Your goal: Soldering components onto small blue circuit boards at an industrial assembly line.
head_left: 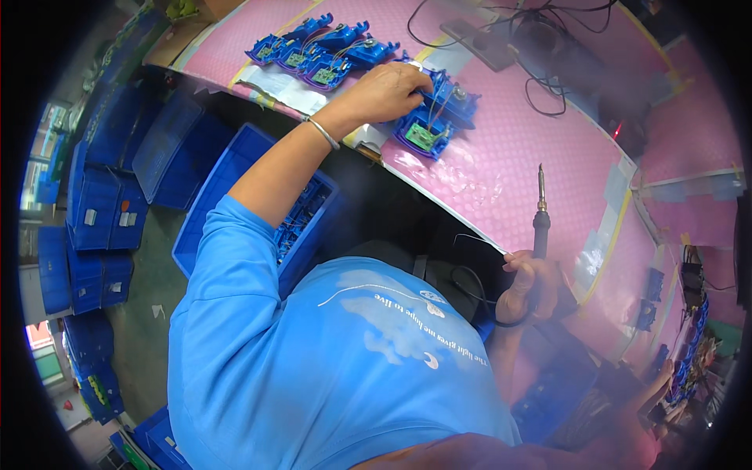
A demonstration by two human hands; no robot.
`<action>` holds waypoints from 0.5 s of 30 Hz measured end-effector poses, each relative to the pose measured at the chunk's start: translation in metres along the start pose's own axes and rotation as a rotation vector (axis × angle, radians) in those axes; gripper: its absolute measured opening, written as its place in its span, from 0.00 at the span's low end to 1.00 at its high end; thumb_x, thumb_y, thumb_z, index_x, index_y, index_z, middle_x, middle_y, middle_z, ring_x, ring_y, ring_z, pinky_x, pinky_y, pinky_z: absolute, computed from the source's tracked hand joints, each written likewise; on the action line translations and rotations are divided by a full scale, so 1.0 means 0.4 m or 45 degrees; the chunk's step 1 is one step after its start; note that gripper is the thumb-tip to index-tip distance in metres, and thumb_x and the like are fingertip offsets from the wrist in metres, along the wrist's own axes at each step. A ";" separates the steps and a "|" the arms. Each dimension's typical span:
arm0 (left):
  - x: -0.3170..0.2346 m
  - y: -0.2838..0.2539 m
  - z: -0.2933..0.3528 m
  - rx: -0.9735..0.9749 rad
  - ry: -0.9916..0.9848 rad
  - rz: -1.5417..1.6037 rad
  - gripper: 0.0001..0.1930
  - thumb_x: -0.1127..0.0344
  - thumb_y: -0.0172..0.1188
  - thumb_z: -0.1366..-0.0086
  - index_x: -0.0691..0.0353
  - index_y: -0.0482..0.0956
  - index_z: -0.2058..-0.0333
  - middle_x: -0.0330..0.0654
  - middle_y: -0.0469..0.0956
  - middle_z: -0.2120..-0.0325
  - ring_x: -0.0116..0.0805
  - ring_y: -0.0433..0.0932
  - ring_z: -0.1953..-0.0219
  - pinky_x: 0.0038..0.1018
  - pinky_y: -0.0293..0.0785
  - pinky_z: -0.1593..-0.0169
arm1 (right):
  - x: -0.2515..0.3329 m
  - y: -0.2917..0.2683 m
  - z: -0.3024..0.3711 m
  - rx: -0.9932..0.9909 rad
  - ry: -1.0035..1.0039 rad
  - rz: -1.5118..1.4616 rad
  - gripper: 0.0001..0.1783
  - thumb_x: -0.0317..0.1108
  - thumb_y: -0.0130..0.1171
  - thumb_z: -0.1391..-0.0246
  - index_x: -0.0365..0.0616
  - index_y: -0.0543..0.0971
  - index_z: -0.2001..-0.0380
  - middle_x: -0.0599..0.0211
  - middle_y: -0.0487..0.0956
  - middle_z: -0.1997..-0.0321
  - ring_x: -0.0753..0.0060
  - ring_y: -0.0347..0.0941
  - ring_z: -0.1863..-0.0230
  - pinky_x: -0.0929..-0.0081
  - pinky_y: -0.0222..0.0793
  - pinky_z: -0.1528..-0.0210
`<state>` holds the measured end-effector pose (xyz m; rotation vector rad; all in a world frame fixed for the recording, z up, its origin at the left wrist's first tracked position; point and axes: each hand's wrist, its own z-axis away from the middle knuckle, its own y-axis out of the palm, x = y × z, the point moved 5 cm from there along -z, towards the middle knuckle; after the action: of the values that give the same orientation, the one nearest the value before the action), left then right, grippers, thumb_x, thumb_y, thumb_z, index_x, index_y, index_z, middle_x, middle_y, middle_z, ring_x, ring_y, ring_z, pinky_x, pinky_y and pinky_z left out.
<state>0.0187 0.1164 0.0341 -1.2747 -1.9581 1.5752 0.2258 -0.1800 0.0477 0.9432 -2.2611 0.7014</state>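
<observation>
My left hand (392,90) reaches over the near edge of the pink-covered bench, its fingers curled down onto a blue plastic housing (462,106). The fingertips are partly hidden, but they seem to grip its upper edge. This housing lies opened out, with thin wires running to a green circuit board (423,137) in its nearer half. At the bench's near edge my right hand (529,286) is closed around the dark handle of a soldering iron (540,211), its metal tip pointing up and away from the housing. A thin bent wire (474,236) sticks out from the same fingers.
Several similar opened blue housings (325,51) with boards stand in a row at the far left. Black cables (544,86) and a dark flat piece (478,43) lie farther back. A blue bin (227,184) of parts sits left below the bench. Another person's hand (662,384) shows at lower right.
</observation>
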 end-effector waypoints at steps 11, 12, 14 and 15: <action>-0.090 0.010 0.028 0.000 -0.114 -0.152 0.12 0.63 0.65 0.39 0.51 0.84 0.55 0.42 0.79 0.62 0.44 0.81 0.55 0.38 0.78 0.51 | -0.008 0.001 -0.001 0.018 -0.008 -0.034 0.20 0.38 0.54 0.27 0.33 0.78 0.72 0.58 0.78 0.77 0.65 0.76 0.73 0.69 0.74 0.66; -0.092 0.013 0.025 0.003 -0.115 -0.152 0.12 0.63 0.65 0.39 0.51 0.84 0.55 0.42 0.79 0.62 0.44 0.81 0.55 0.38 0.78 0.51 | -0.008 0.001 0.000 0.019 -0.007 -0.018 0.20 0.38 0.54 0.27 0.33 0.78 0.72 0.58 0.78 0.77 0.65 0.76 0.73 0.69 0.74 0.66; -0.095 0.017 0.021 -0.016 -0.111 -0.150 0.10 0.65 0.66 0.40 0.52 0.85 0.59 0.42 0.78 0.64 0.43 0.81 0.55 0.38 0.78 0.53 | -0.006 0.005 0.001 0.012 -0.009 -0.036 0.20 0.38 0.55 0.27 0.33 0.78 0.72 0.59 0.78 0.77 0.65 0.76 0.73 0.69 0.74 0.66; -0.088 0.021 0.017 -0.015 -0.115 -0.149 0.10 0.65 0.66 0.40 0.52 0.85 0.59 0.42 0.78 0.64 0.43 0.81 0.55 0.38 0.78 0.53 | -0.005 0.005 0.003 0.004 -0.011 -0.053 0.20 0.38 0.55 0.28 0.33 0.78 0.73 0.59 0.78 0.77 0.65 0.77 0.73 0.70 0.74 0.66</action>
<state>0.0369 0.0844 0.0336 -1.0889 -2.0593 1.5914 0.2250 -0.1786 0.0451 0.9937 -2.2418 0.6839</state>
